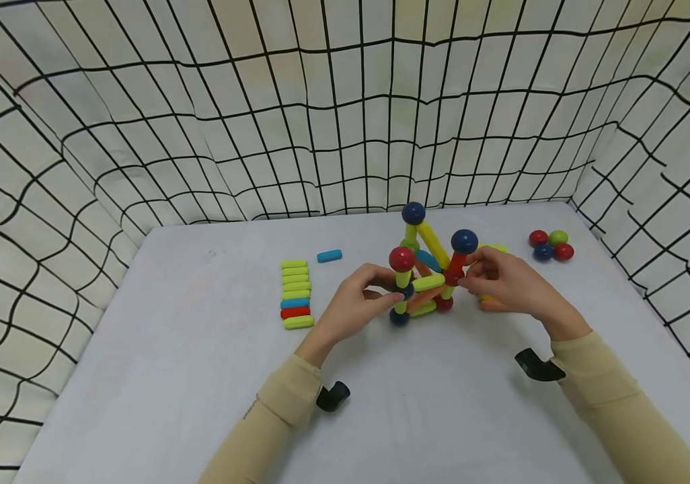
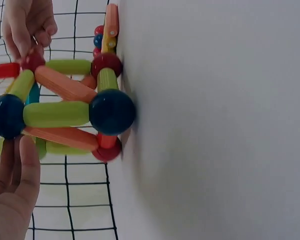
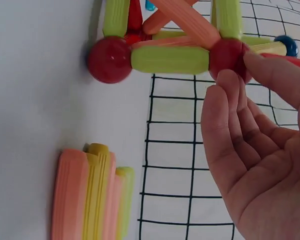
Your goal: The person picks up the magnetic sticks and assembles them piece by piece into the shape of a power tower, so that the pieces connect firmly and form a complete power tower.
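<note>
A structure of coloured rods and balls stands on the white table [image 1: 230,376], between both hands. My left hand [image 1: 360,302] pinches the dark blue ball [image 2: 7,116] at mid-height of its near left post. Above that ball a short green rod carries a red ball [image 1: 402,259]; another blue ball [image 2: 112,112] forms the foot. On the other side my right hand [image 1: 505,282] pinches a red ball [image 3: 229,60] with thumb and fingertips. From this joint a red rod [image 1: 457,263] leans up to a blue ball [image 1: 464,241]. Orange rods [image 2: 65,84] run diagonally between the levels.
Left of the structure lies a column of green, blue and red rods [image 1: 295,286], with a single blue rod [image 1: 329,256] behind. Orange and yellow rods [image 3: 72,195] lie beside my right hand. Several loose balls [image 1: 543,253] sit at back right. Black netting [image 1: 345,121] surrounds the table.
</note>
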`<action>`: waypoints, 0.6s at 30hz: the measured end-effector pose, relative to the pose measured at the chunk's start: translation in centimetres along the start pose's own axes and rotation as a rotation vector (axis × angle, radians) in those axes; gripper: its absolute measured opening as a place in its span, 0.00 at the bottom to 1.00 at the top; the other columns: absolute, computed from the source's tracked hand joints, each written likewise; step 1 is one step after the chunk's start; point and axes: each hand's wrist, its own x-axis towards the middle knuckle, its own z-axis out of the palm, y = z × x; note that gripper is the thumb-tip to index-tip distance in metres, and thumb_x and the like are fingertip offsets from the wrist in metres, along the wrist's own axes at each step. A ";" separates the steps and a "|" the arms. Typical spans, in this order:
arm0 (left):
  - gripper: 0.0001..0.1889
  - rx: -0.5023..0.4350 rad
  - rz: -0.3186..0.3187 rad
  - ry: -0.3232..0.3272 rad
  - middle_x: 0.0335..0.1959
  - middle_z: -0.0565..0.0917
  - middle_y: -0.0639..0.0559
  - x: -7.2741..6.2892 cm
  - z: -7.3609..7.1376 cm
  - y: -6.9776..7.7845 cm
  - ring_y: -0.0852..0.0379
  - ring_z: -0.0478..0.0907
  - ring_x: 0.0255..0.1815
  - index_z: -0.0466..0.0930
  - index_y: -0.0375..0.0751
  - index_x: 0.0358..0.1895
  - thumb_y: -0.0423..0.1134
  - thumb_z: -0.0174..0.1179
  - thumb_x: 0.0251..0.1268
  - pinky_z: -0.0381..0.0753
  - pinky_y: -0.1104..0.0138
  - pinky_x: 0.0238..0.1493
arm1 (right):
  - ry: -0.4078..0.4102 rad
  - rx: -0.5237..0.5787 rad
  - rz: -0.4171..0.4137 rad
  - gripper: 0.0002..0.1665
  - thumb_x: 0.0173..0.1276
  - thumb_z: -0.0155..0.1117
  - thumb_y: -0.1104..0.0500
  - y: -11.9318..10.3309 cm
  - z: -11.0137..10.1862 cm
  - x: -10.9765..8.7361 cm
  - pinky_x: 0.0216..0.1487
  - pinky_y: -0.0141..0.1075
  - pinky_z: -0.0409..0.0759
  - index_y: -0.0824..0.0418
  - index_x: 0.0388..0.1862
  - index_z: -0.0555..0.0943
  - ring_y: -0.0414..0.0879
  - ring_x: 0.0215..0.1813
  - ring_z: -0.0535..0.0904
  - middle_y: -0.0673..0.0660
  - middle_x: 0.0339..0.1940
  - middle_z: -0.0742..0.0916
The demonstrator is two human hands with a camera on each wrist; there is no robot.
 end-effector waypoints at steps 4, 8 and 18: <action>0.16 -0.006 0.087 -0.084 0.51 0.79 0.50 -0.3 1.0 0.5 0.53 0.78 0.52 0.77 0.39 0.55 0.36 0.63 0.66 0.80 0.66 0.51 | 0.051 0.014 0.010 0.24 0.72 0.61 0.54 0.9 0.0 0.5 0.46 0.29 0.79 0.67 0.59 0.72 0.51 0.46 0.81 0.59 0.44 0.83; 0.16 0.013 0.110 -0.173 0.51 0.80 0.49 -0.2 2.0 1.0 0.55 0.79 0.51 0.77 0.39 0.58 0.37 0.61 0.68 0.80 0.68 0.51 | 0.087 0.052 0.040 0.25 0.73 0.59 0.56 1.3 0.1 0.8 0.48 0.27 0.79 0.66 0.64 0.70 0.53 0.52 0.81 0.61 0.51 0.83; 0.08 0.075 0.095 0.104 0.40 0.82 0.51 1.2 1.3 1.2 0.58 0.78 0.42 0.80 0.40 0.44 0.40 0.59 0.70 0.81 0.65 0.45 | 0.043 -0.175 -0.011 0.20 0.71 0.63 0.55 2.4 -0.6 -1.3 0.50 0.48 0.81 0.65 0.56 0.78 0.53 0.48 0.80 0.58 0.46 0.85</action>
